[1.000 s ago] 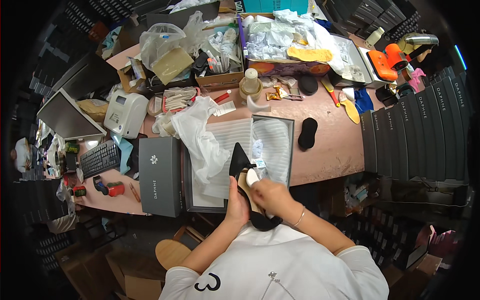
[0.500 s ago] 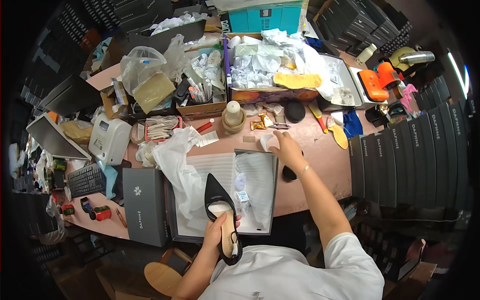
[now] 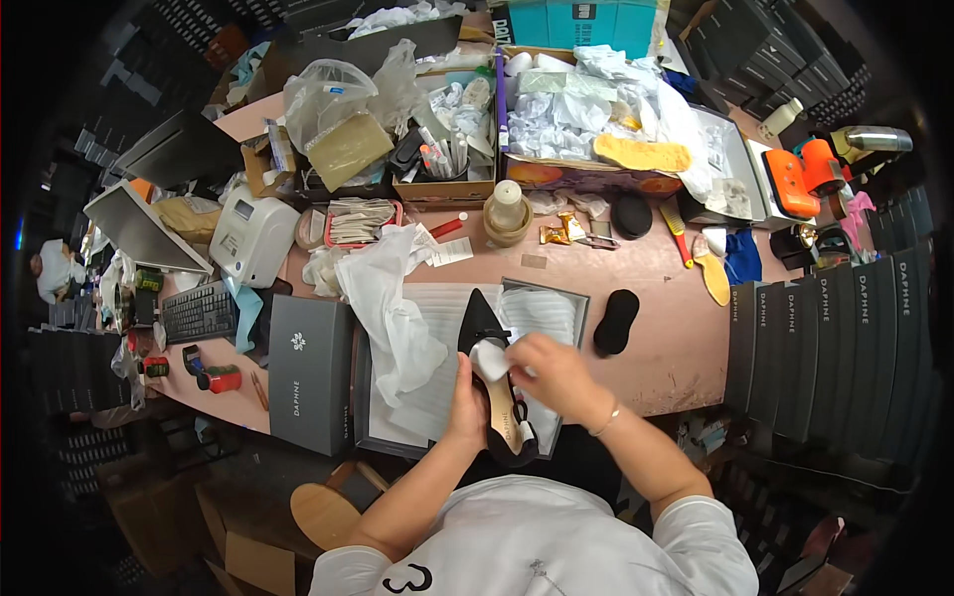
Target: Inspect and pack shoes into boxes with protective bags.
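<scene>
Single head-worn fisheye view, looking steeply down from above the person's own chest, facing forward over a cluttered pink worktable (image 3: 656,338), hands and open grey shoebox (image 3: 397,437) close at lower centre, straight edges bending toward the dark round rim.

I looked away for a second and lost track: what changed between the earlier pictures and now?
Half a second ago the right hand was stretched out to the far part of the table. It has come back and now presses a white wad into the black pointed shoe. The left hand has kept hold of the shoe, over the open box. The grey lid and the black pad lie as before.
</scene>
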`<move>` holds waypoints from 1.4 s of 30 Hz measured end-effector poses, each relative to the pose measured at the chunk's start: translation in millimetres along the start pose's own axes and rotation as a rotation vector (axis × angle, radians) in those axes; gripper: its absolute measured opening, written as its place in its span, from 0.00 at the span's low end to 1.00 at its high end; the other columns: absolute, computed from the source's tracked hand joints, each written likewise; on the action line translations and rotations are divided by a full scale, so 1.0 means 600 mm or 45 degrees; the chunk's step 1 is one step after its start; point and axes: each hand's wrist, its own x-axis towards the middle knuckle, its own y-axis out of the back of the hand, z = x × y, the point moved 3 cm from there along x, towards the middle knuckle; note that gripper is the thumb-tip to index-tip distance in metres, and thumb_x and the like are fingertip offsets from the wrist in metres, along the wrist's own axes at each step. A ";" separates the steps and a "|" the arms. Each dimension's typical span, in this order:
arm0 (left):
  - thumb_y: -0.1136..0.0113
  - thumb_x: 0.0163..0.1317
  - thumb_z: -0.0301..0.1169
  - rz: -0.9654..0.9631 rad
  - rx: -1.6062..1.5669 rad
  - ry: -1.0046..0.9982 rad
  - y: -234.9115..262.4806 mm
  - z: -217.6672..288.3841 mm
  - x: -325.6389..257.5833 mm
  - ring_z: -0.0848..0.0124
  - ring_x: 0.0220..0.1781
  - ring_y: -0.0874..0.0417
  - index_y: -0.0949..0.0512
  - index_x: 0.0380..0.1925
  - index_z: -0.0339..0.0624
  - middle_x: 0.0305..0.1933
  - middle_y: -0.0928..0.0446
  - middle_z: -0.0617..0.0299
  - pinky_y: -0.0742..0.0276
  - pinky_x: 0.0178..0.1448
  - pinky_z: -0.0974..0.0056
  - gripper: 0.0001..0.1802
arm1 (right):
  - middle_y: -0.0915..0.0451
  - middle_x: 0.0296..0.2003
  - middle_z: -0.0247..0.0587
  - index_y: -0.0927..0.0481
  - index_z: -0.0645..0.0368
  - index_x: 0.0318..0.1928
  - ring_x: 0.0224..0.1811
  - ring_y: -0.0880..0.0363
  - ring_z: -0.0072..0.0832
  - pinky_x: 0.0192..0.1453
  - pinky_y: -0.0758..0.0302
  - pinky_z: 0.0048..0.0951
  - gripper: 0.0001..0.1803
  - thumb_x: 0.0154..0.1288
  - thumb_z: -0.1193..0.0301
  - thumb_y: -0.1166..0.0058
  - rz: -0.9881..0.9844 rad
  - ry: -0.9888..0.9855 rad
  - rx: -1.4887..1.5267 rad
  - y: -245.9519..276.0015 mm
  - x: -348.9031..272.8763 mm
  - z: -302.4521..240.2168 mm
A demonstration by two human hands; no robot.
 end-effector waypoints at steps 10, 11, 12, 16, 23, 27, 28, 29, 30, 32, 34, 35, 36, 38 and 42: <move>0.61 0.68 0.61 -0.068 0.344 -0.044 0.065 -0.053 -0.092 0.68 0.49 0.23 0.37 0.61 0.45 0.51 0.27 0.60 0.24 0.49 0.64 0.35 | 0.27 0.40 0.44 0.26 0.55 0.44 0.42 0.25 0.43 0.41 0.28 0.41 0.20 0.46 0.76 0.42 0.102 -0.181 -0.149 -0.104 -0.040 -0.049; 0.60 0.69 0.57 0.091 0.196 -0.051 0.048 -0.061 -0.102 0.69 0.45 0.21 0.36 0.59 0.45 0.49 0.26 0.60 0.24 0.46 0.65 0.30 | 0.27 0.44 0.46 0.26 0.54 0.47 0.46 0.26 0.44 0.44 0.28 0.41 0.23 0.46 0.75 0.41 0.189 -0.134 -0.191 -0.113 -0.034 -0.044; 0.60 0.69 0.58 0.113 0.158 -0.005 0.048 -0.063 -0.108 0.69 0.42 0.21 0.35 0.58 0.45 0.47 0.25 0.60 0.23 0.45 0.65 0.31 | 0.27 0.47 0.48 0.26 0.54 0.49 0.49 0.27 0.44 0.48 0.29 0.42 0.25 0.45 0.73 0.41 0.274 -0.084 -0.232 -0.123 -0.032 -0.041; 0.63 0.67 0.62 0.249 -0.063 0.192 0.100 -0.041 -0.119 0.69 0.30 0.22 0.28 0.48 0.43 0.35 0.24 0.58 0.23 0.36 0.66 0.33 | 0.33 0.57 0.58 0.32 0.56 0.61 0.62 0.37 0.54 0.63 0.37 0.46 0.34 0.50 0.71 0.39 -0.188 -0.199 0.411 -0.115 -0.046 -0.014; 0.56 0.64 0.63 0.221 0.044 0.175 0.129 -0.002 -0.102 0.68 0.30 0.22 0.28 0.47 0.43 0.36 0.22 0.56 0.24 0.35 0.65 0.33 | 0.26 0.48 0.55 0.29 0.61 0.52 0.43 0.21 0.48 0.49 0.24 0.41 0.29 0.47 0.71 0.35 -0.368 -0.515 -0.359 -0.177 -0.025 0.154; 0.60 0.65 0.64 0.271 -0.032 0.083 0.125 0.004 -0.095 0.65 0.31 0.22 0.29 0.49 0.44 0.37 0.22 0.56 0.24 0.37 0.62 0.34 | 0.23 0.37 0.51 0.28 0.61 0.45 0.41 0.22 0.48 0.45 0.25 0.41 0.23 0.47 0.73 0.37 -0.227 -0.525 0.099 -0.121 -0.029 0.059; 0.61 0.65 0.64 0.222 -0.043 0.064 0.133 0.001 -0.091 0.65 0.35 0.22 0.30 0.50 0.44 0.40 0.22 0.56 0.24 0.40 0.62 0.34 | 0.23 0.35 0.50 0.28 0.61 0.44 0.41 0.22 0.48 0.44 0.25 0.41 0.22 0.46 0.74 0.37 -0.223 -0.479 0.263 -0.098 -0.040 0.019; 0.61 0.65 0.64 0.163 -0.042 0.053 0.137 0.000 -0.088 0.65 0.38 0.22 0.30 0.51 0.45 0.42 0.23 0.56 0.24 0.43 0.62 0.34 | 0.23 0.36 0.51 0.28 0.60 0.43 0.40 0.22 0.49 0.42 0.25 0.41 0.21 0.46 0.75 0.37 -0.225 -0.345 0.235 -0.093 -0.046 -0.022; 0.61 0.65 0.64 0.082 -0.036 0.043 0.131 -0.003 -0.080 0.65 0.41 0.21 0.31 0.53 0.46 0.45 0.23 0.56 0.24 0.45 0.63 0.34 | 0.24 0.36 0.51 0.28 0.60 0.42 0.39 0.23 0.49 0.41 0.25 0.41 0.20 0.46 0.75 0.38 -0.212 -0.210 0.189 -0.100 -0.047 -0.056; 0.62 0.68 0.60 -0.029 0.077 -0.109 0.100 -0.015 -0.085 0.65 0.63 0.31 0.38 0.61 0.45 0.59 0.32 0.58 0.32 0.63 0.60 0.34 | 0.28 0.39 0.53 0.28 0.60 0.42 0.37 0.24 0.53 0.41 0.24 0.41 0.19 0.47 0.76 0.38 -0.174 -0.404 0.004 -0.122 -0.040 -0.085; 0.57 0.71 0.51 0.155 0.213 -0.317 0.079 -0.024 -0.092 0.68 0.57 0.28 0.38 0.60 0.46 0.55 0.30 0.60 0.29 0.59 0.61 0.26 | 0.29 0.40 0.53 0.28 0.61 0.40 0.36 0.24 0.51 0.39 0.24 0.41 0.17 0.48 0.75 0.37 -0.027 -0.419 -0.034 -0.142 -0.045 -0.086; 0.59 0.71 0.53 0.163 0.161 -0.230 0.091 -0.028 -0.087 0.67 0.55 0.26 0.38 0.60 0.44 0.54 0.29 0.58 0.27 0.57 0.61 0.28 | 0.29 0.40 0.52 0.28 0.60 0.40 0.36 0.24 0.50 0.39 0.24 0.41 0.18 0.49 0.74 0.37 -0.059 -0.394 0.082 -0.142 -0.055 -0.088; 0.60 0.71 0.53 0.071 0.103 -0.133 0.092 -0.022 -0.088 0.67 0.52 0.25 0.37 0.59 0.43 0.52 0.28 0.58 0.26 0.55 0.61 0.29 | 0.29 0.40 0.52 0.28 0.60 0.40 0.36 0.24 0.49 0.40 0.24 0.42 0.18 0.50 0.72 0.37 -0.093 -0.365 0.197 -0.135 -0.066 -0.091; 0.62 0.71 0.55 -0.104 -0.019 0.084 0.095 -0.020 -0.098 0.66 0.48 0.22 0.34 0.57 0.42 0.48 0.26 0.57 0.24 0.51 0.62 0.29 | 0.29 0.39 0.51 0.28 0.60 0.42 0.36 0.24 0.47 0.40 0.25 0.42 0.19 0.50 0.71 0.37 -0.049 -0.319 0.147 -0.122 -0.079 -0.086; 0.71 0.70 0.61 -0.082 0.174 0.096 0.090 -0.047 -0.099 0.69 0.35 0.22 0.30 0.48 0.41 0.34 0.24 0.58 0.24 0.39 0.66 0.34 | 0.24 0.44 0.53 0.28 0.63 0.54 0.43 0.21 0.41 0.45 0.23 0.35 0.32 0.49 0.67 0.31 0.233 -0.289 -0.083 -0.099 -0.070 -0.065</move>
